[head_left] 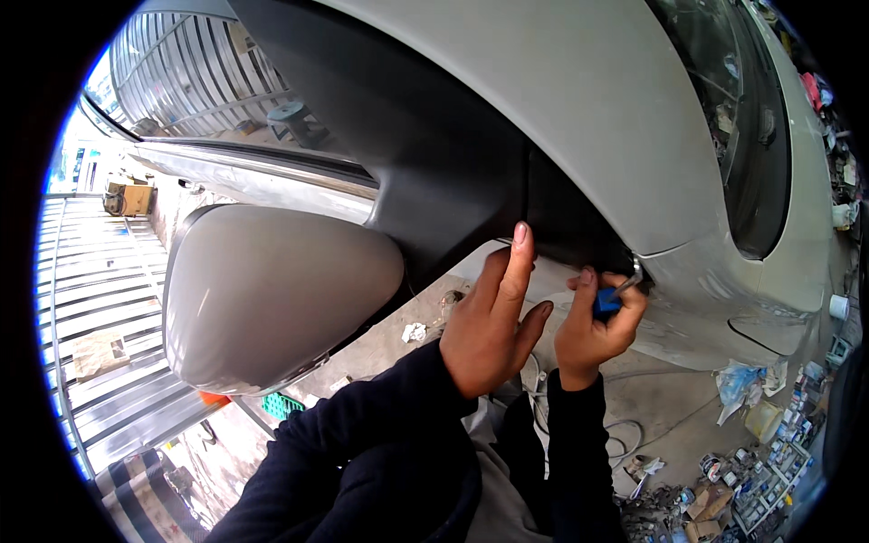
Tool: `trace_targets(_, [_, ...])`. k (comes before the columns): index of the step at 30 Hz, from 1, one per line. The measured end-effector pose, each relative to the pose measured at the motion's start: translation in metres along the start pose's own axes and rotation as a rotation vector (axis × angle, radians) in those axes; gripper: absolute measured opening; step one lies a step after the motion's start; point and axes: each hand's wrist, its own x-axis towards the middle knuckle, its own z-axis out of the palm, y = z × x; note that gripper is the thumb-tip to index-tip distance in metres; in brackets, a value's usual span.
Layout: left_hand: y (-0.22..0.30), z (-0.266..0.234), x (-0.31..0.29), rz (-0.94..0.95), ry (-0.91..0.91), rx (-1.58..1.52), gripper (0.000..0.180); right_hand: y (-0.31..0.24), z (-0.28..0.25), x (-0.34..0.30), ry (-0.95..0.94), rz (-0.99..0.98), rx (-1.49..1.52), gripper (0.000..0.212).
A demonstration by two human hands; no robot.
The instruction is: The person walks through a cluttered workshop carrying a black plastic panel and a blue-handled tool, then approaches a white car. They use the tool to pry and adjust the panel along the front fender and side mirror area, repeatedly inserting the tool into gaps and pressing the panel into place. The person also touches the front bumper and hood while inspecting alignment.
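- Head view, work area: a black trim panel (453,163) spans the space between the side window (217,86) and the light grey bodywork (552,77). A grey mirror housing (281,294) stands out to the left, beside the trim.
- Head view, left hand (491,317): raised at the lower edge of the trim, index finger extended with its tip at the vertical seam. Thumb and index finger are apart, and nothing is seen clamped between them. Firm contact at the fingertip cannot be confirmed.
- Head view, right hand (597,330): thumb and curled fingers clamped on a small blue tool (606,305). A bent metal piece (629,279), apparently part of the tool, reaches up to the lower front corner of the trim, where it borders the bodywork. Whether its tip is inserted cannot be told.
- Head view, surroundings: floor below carries a white crumpled scrap (414,332) and a looped hose (625,441); a green crate (282,405) lies beyond the mirror housing.
- Step in hand, as judged: working the tool at the trim's corner while the left hand steadies or feels the edge.
- Next move, as judged: calls for small, controlled pressure at that corner, with the metal kept clear of the adjoining paint.
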Motion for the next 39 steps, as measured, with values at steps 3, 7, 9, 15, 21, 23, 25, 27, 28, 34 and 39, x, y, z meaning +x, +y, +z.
trace_targets(3, [-0.005,0.016,0.001,0.047,0.063,-0.069,0.097,0.003,-0.001,-0.001,0.000,-0.025,-0.049,0.019])
trace_targets(7, [-0.009,0.018,-0.002,0.082,0.061,0.082,0.098,0.007,-0.004,-0.001,-0.028,-0.042,-0.079,0.019])
trace_targets(9, [-0.012,0.019,0.001,0.144,0.065,0.168,0.098,0.007,-0.005,0.000,-0.045,-0.041,-0.096,0.019])
trace_targets(15, [-0.012,0.027,0.005,0.193,0.113,0.245,0.097,0.010,-0.002,0.000,0.037,-0.025,-0.019,0.023])
trace_targets(21, [-0.001,0.019,0.000,0.174,0.151,-0.042,0.075,-0.008,-0.018,0.012,-0.132,-0.145,-0.086,0.024])
trace_targets(23, [0.006,0.030,0.000,0.160,0.196,-0.102,0.060,-0.001,-0.025,0.017,-0.216,-0.224,-0.069,0.023])
trace_targets(25, [0.013,0.033,-0.001,0.098,0.185,-0.064,0.047,0.002,-0.029,0.022,-0.265,-0.306,-0.108,0.022])
trace_targets(27, [0.018,0.042,0.001,0.054,0.216,-0.119,0.036,0.004,-0.033,0.026,-0.330,-0.407,-0.163,0.022])
trace_targets(28, [0.021,0.046,0.004,0.033,0.233,-0.146,0.030,0.003,-0.036,0.026,-0.358,-0.409,-0.155,0.022])
trace_targets(34, [0.016,0.058,-0.006,-0.005,0.300,-0.388,0.010,-0.027,-0.068,0.038,-0.746,-0.451,-0.202,0.032])
trace_targets(39, [0.003,0.066,-0.020,0.068,0.302,-0.563,0.012,-0.060,-0.084,0.081,-0.848,-0.511,-0.097,0.018])
